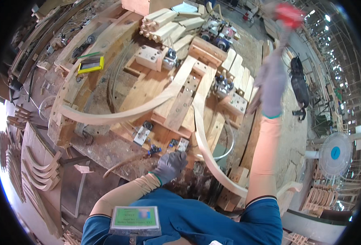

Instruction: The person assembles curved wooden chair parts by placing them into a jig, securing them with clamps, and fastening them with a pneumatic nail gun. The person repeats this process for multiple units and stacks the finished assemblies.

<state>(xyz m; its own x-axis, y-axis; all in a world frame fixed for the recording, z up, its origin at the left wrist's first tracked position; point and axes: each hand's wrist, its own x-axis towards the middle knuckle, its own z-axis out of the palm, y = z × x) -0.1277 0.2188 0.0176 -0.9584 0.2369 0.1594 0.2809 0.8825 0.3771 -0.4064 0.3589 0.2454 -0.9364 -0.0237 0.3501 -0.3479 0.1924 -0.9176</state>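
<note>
My right hand (pixel 270 92), in a grey glove, is raised at the right and closed round the handle of a red-headed mallet (pixel 290 16). Motion blurs the mallet and the hand. My left hand (pixel 170 166), also gloved, is low at the front of a wooden jig (pixel 148 96). Its fingers curl against a small metal valve block (pixel 183 144); what they grip is hidden. Two curved wooden pieces, left (pixel 123 117) and right (pixel 203 141), sit in the jig, their straight ends pointing away from me. Pneumatic clamps, left (pixel 170 58) and right (pixel 223 85), flank them.
Pegged wooden parts (pixel 166 29) are stacked behind the jig, with more light slats (pixel 239 73) at its right. A yellow-framed tray (pixel 91 64) lies at the left. Air hoses loop around the jig. A fan (pixel 334 154) stands at the right.
</note>
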